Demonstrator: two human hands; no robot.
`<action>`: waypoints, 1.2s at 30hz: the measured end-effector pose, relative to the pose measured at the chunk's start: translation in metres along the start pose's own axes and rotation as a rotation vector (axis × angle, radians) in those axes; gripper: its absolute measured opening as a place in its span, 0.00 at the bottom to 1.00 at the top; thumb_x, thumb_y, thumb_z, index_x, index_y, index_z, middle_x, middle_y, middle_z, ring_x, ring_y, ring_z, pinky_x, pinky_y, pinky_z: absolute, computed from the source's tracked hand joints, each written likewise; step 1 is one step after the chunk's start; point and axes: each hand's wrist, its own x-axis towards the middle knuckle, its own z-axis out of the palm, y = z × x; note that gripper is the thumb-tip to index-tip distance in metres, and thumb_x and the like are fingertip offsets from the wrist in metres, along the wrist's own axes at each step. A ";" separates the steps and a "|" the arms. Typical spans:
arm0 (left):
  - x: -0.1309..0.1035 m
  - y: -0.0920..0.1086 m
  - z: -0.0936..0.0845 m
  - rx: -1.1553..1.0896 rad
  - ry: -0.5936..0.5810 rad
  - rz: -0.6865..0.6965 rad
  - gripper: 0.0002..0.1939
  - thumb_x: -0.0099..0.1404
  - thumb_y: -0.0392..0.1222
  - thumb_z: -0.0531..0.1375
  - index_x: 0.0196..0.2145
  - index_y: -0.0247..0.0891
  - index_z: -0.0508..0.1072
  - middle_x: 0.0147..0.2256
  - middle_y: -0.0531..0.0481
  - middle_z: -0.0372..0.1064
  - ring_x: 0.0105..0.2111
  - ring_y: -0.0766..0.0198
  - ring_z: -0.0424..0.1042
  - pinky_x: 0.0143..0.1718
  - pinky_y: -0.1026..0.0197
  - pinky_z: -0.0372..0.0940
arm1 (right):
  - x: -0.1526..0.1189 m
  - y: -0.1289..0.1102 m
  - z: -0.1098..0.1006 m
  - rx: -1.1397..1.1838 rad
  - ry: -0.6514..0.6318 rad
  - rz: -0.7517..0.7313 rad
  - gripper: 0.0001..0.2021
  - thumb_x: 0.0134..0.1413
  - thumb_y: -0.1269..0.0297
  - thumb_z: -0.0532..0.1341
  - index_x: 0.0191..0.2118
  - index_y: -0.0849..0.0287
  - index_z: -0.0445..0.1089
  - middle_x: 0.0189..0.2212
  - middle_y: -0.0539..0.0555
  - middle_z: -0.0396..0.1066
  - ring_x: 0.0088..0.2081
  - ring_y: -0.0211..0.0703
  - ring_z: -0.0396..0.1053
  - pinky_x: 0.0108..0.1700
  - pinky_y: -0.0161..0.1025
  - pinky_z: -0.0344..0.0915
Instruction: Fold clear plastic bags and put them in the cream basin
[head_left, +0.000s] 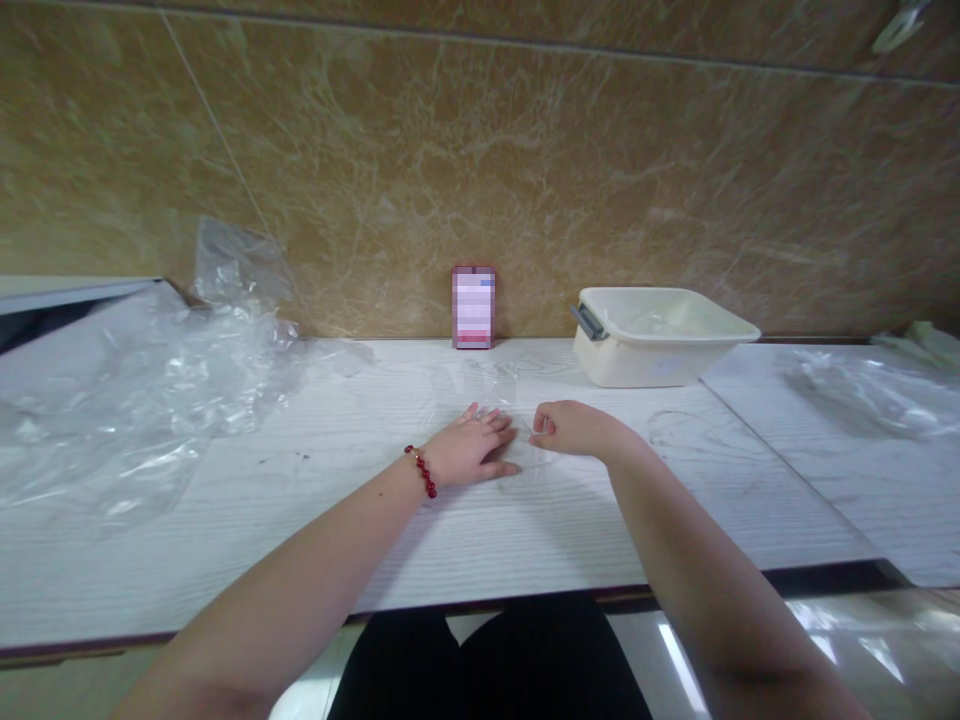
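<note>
pretty bright and even, soft shadow on the tabletop (540, 540) below the left hand (469, 450), glare all over the crumpled plastic (172, 370) left of it, white streaks on the floor (885, 650) below the right hand (574, 428), phone screen (473, 305) beyond both pixelated, edges kinda stretched

A thin, transparent, colourless plastic film (480, 384) lay flat on the white, wood-grained tabletop (330, 520), straight ahead at twelve o'clock. Faint creases and glints marked it; its outline was hard to tell.
</note>
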 end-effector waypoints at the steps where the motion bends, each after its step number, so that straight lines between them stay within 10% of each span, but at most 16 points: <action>1: 0.000 0.000 0.000 -0.004 -0.003 0.002 0.32 0.59 0.60 0.40 0.53 0.35 0.55 0.55 0.39 0.51 0.55 0.54 0.47 0.54 0.46 0.37 | -0.001 0.000 0.000 -0.006 -0.023 0.005 0.10 0.42 0.59 0.58 0.32 0.58 0.68 0.30 0.54 0.70 0.30 0.39 0.65 0.30 0.32 0.57; 16: -0.001 -0.001 0.000 -0.026 -0.022 -0.021 0.32 0.59 0.60 0.40 0.54 0.36 0.53 0.56 0.40 0.49 0.55 0.55 0.48 0.54 0.46 0.36 | -0.011 -0.014 -0.008 -0.203 -0.230 0.049 0.13 0.39 0.67 0.53 0.33 0.61 0.69 0.32 0.57 0.70 0.33 0.44 0.67 0.29 0.34 0.57; 23: -0.001 0.000 -0.001 -0.030 -0.008 -0.005 0.31 0.59 0.59 0.41 0.54 0.36 0.54 0.55 0.40 0.50 0.55 0.54 0.49 0.53 0.45 0.37 | -0.005 0.001 -0.001 -0.048 0.040 0.020 0.12 0.46 0.63 0.53 0.38 0.57 0.66 0.33 0.54 0.69 0.34 0.40 0.65 0.32 0.33 0.56; 36: -0.003 -0.001 0.001 -0.007 -0.020 -0.010 0.31 0.59 0.58 0.43 0.54 0.36 0.52 0.56 0.41 0.48 0.56 0.53 0.47 0.53 0.45 0.40 | -0.001 0.013 -0.002 -0.019 -0.078 -0.046 0.22 0.41 0.65 0.60 0.47 0.53 0.63 0.34 0.53 0.67 0.36 0.41 0.64 0.37 0.34 0.57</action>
